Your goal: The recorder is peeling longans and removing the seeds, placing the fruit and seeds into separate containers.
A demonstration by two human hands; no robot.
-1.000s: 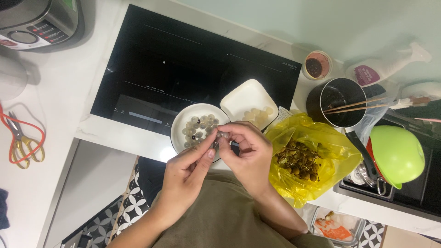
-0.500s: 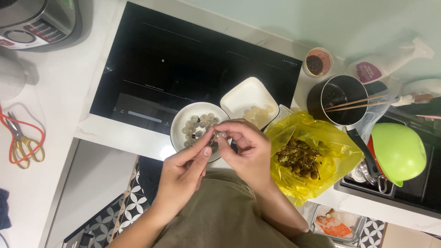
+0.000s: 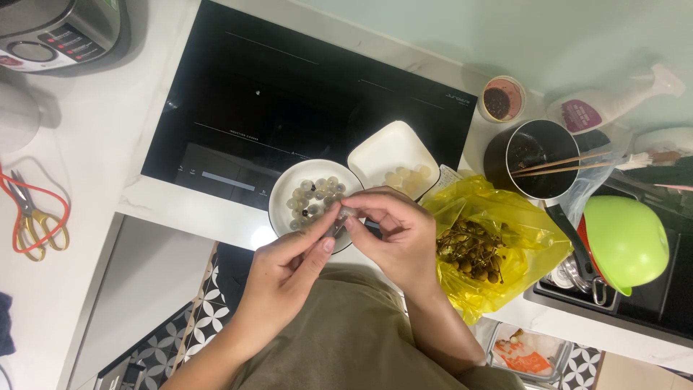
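A small pale, glossy fruit (image 3: 345,214) is pinched between the fingertips of the left hand (image 3: 289,271) and right hand (image 3: 393,235), just over the near rim of the white bowl (image 3: 283,193). It looks round; no long axis or pointing can be told.

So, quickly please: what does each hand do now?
Left hand: closed, pinching a small fruit over the round bowl.
Right hand: closed, fingers on the same fruit.

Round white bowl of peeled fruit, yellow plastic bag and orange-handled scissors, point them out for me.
round white bowl (image 3: 289,189), head view, on its bare left rim.
yellow plastic bag (image 3: 523,232), head view, on its open right flap.
orange-handled scissors (image 3: 30,220), head view, near the blades' pivot.
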